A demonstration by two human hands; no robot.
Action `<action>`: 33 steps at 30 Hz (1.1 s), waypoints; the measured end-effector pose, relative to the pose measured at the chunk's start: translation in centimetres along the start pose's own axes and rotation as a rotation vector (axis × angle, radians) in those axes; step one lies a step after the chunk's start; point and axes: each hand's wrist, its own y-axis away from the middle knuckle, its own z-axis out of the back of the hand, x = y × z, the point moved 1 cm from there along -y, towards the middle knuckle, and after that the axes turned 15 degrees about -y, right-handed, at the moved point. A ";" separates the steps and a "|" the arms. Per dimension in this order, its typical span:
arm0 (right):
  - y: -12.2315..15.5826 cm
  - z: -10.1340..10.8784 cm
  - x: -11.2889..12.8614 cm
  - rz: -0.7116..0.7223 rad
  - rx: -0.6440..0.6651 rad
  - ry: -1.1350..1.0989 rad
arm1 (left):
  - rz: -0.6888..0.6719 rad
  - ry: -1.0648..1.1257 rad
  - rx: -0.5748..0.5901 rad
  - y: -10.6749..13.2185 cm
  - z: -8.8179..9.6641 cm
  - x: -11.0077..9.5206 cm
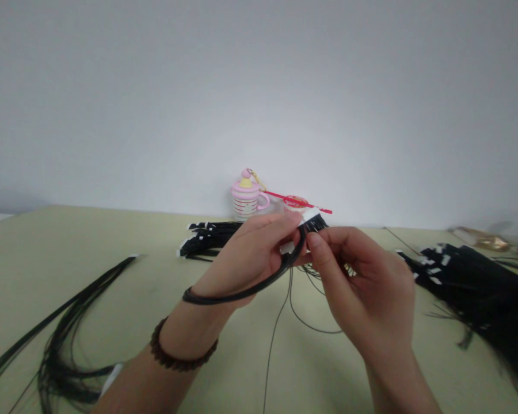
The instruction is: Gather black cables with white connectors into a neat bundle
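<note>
My left hand [259,244] is closed around a bundle of black wires [259,286], which loops back over the wrist. At the fingertips, a white connector [311,215] sticks up from the bundle, with a row of black wires fanning out of it. My right hand [366,282] pinches at the wires just below the connector, thumb against fingers. Some thin loose wires [280,322] hang beneath both hands down to the table. What lies between the right fingertips is partly hidden.
Bundles of black wires with white ends lie on the table at left [82,305], behind my left hand [209,237] and at right [479,287]. A pink lidded mug [245,200] stands by the wall, near a red stick [293,199]. A crumpled clear bag [481,238] lies back right.
</note>
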 end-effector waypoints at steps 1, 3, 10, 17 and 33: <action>0.0 0.0 0.1 -0.003 0.002 -0.006 | 0.020 0.000 0.018 0.0 -0.1 0.1; 0.0 0.1 0.2 -0.008 0.006 -0.013 | 0.066 0.007 0.087 0.0 -0.2 0.4; 0.1 0.1 -0.5 0.000 -0.011 0.039 | 0.048 -0.014 0.070 -0.2 0.3 0.6; 0.1 0.6 0.6 0.134 -0.094 0.163 | -0.009 0.237 -0.075 -1.3 1.9 0.5; 1.1 -1.3 -1.9 -0.345 0.620 -0.098 | -0.150 0.446 -0.275 -1.4 3.1 -0.3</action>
